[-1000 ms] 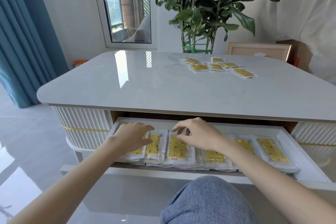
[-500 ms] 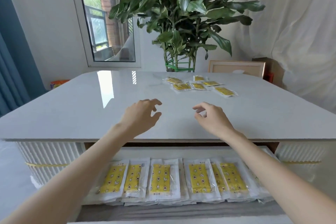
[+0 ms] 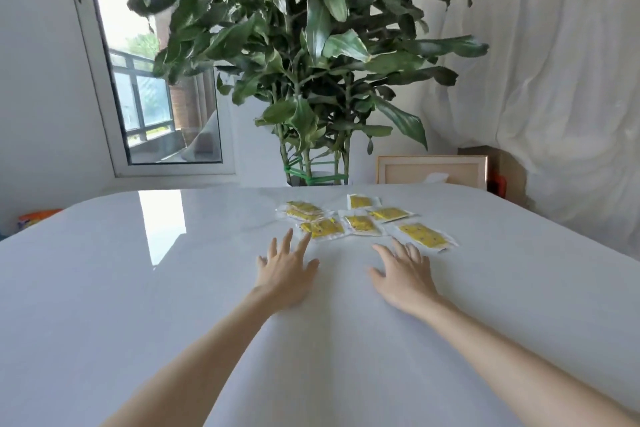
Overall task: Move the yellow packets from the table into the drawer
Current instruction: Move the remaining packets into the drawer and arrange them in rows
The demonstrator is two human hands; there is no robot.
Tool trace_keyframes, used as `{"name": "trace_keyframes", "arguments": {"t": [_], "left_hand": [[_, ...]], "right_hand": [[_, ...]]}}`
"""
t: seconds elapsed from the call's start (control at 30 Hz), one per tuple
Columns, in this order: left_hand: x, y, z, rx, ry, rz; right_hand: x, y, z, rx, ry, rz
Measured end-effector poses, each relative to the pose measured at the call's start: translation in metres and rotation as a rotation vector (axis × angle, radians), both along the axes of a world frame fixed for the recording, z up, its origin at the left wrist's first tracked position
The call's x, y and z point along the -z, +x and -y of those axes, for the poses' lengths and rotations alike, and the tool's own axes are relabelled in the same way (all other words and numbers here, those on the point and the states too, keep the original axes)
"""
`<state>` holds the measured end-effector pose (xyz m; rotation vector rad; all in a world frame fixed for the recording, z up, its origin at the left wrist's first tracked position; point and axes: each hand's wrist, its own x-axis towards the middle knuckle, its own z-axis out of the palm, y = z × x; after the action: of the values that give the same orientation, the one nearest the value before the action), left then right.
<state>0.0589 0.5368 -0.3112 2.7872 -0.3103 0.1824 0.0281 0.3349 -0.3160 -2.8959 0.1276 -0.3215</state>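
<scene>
Both hands over white worktop [image 3: 104,288], left hand [image 3: 285,272] and right hand [image 3: 403,274] released, fingers spread, holding nothing, near yellow packets [image 3: 360,224].

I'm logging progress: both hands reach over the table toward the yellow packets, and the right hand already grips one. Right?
Not quite. The head view shows the right hand gripping nothing: its fingers are straight and spread, near the yellow packets. Otherwise yes: it and the left hand reach over the table toward them.
</scene>
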Motion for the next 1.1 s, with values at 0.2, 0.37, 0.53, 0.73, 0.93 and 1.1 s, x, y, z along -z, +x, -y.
{"name": "trace_keyframes", "arguments": {"t": [0.2, 0.37, 0.53, 0.73, 0.93, 1.1], "left_hand": [[0.007, 0.066, 0.021, 0.030, 0.062, 0.019], [0.011, 0.087, 0.024, 0.073, 0.145, -0.014], [0.011, 0.081, 0.024, 0.077, 0.166, -0.027], [0.011, 0.059, 0.019, 0.076, 0.145, -0.048], [0.011, 0.020, 0.008, 0.042, 0.137, -0.027], [0.010, -0.009, 0.001, 0.003, 0.123, -0.031]], "right_hand": [[0.006, 0.061, 0.009, 0.053, -0.028, -0.023], [0.004, 0.095, 0.016, 0.089, -0.041, -0.133], [0.002, 0.094, 0.018, 0.082, -0.083, -0.217], [-0.002, 0.075, 0.018, 0.027, -0.085, -0.257], [-0.006, 0.047, 0.015, -0.029, -0.091, -0.261], [-0.006, 0.020, 0.010, -0.061, -0.058, -0.262]]}}
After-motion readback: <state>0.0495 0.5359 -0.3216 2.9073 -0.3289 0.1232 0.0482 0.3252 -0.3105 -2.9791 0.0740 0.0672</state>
